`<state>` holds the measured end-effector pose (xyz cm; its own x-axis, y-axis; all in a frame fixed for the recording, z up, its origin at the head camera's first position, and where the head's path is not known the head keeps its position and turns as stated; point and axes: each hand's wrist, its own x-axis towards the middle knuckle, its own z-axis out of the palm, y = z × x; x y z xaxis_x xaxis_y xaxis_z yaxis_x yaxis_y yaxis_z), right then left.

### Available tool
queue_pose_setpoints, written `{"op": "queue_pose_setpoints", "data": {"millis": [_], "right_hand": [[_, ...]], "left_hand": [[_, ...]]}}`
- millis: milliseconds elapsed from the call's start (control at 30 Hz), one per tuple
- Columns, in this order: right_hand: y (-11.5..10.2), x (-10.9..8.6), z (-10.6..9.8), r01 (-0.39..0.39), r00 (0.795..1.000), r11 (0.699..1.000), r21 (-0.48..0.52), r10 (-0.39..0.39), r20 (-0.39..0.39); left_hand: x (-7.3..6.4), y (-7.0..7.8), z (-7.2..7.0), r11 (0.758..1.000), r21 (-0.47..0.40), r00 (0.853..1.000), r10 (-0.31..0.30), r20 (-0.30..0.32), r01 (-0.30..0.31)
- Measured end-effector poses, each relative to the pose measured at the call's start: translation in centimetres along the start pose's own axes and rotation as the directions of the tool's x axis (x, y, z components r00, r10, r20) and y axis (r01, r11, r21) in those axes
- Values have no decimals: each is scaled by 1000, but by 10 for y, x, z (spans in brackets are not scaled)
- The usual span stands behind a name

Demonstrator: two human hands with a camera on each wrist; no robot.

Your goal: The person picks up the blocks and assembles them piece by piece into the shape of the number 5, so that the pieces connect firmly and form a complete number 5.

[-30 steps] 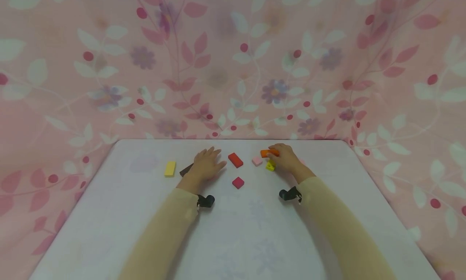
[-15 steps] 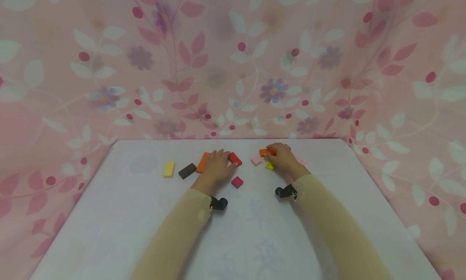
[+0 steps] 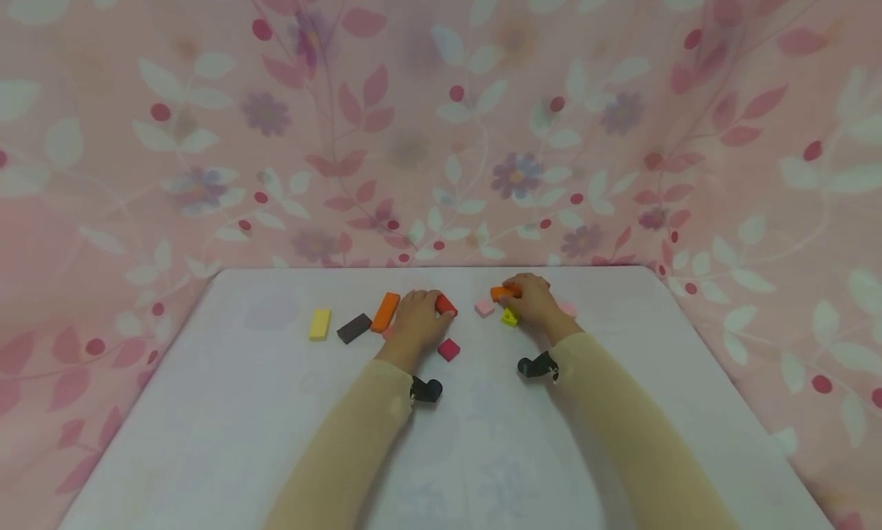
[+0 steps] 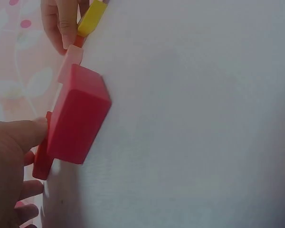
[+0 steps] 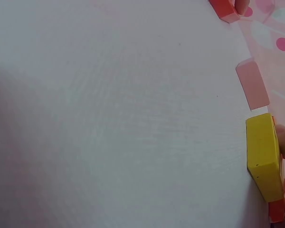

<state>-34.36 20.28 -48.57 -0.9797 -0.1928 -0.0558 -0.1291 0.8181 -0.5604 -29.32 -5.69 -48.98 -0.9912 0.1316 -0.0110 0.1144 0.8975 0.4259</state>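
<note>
Two pale sleeves [image 3: 344, 446] reach over the white table [image 3: 468, 453], a wide stretch of it running between them and out to both slanting side edges. Farther on, a crimson block [image 3: 449, 350] sits near the left hand [image 3: 417, 315], whose thumb and fingers pinch a red block [image 3: 448, 306]. Left of that hand, well inside the side edge, lie a pale yellow block [image 3: 320, 325], a dark block [image 3: 354, 328] and an orange bar [image 3: 385, 312]. Past a gap, a pink block [image 3: 485, 308] and a bright yellow block [image 3: 509, 317] lie near the right hand [image 3: 536, 300], its thumb and fingers clamped on an orange block [image 3: 501, 293] close to the far edge, where flowered cloth [image 3: 441, 132] rises
</note>
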Motion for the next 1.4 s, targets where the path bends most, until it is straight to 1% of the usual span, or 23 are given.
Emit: {"op": "queue_pose_setpoints", "data": {"millis": [133,233,300,367,467,633,733,900,1033,1133,1200,1300,1400], "right_hand": [[0,0,4,25,1000,1000,6,-25,-14],[2,0,5,28,999,1000,-5,-28,-25],[3,-1,6,6,1000,1000,-5,-6,-20],[3,-3,5,-15,1000,1000,-8,15,-10],[1,-7,2,-32,999,999,-2,32,0],[-6,-13,-2,-22,1000,1000,-2,22,8],[-7,-12,-3,-21,1000,1000,-7,21,10],[-8,-7,-2,-6,1000,1000,-25,6,7],[-14,-3,0,28,1000,997,-78,-28,-4],[-21,0,3,58,998,993,-107,-59,-2],[-25,2,5,67,998,992,-110,-67,6],[-32,6,9,61,998,992,-107,-60,14],[-37,9,13,67,998,991,-115,-66,12]], "left_hand": [[-3,-2,0,1000,0,1000,-23,6,23],[-4,-3,0,1000,-19,1000,-20,11,20],[-5,-4,1,1000,-23,1000,-12,13,12],[-5,-4,2,1000,-8,1000,-4,16,4],[-5,-3,3,1000,-5,1000,-2,14,2],[-4,-1,0,1000,-9,1000,-12,20,12],[-4,-2,-3,1000,-3,1000,0,17,0],[-2,-2,-9,999,34,1000,18,13,-18],[-2,-3,-11,997,63,999,42,21,-43],[-2,-5,-14,995,78,998,60,34,-62],[-2,-7,-17,995,81,997,62,52,-66],[-2,-10,-22,995,72,995,66,75,-72],[-2,-14,-27,994,62,992,88,92,-94]]}}
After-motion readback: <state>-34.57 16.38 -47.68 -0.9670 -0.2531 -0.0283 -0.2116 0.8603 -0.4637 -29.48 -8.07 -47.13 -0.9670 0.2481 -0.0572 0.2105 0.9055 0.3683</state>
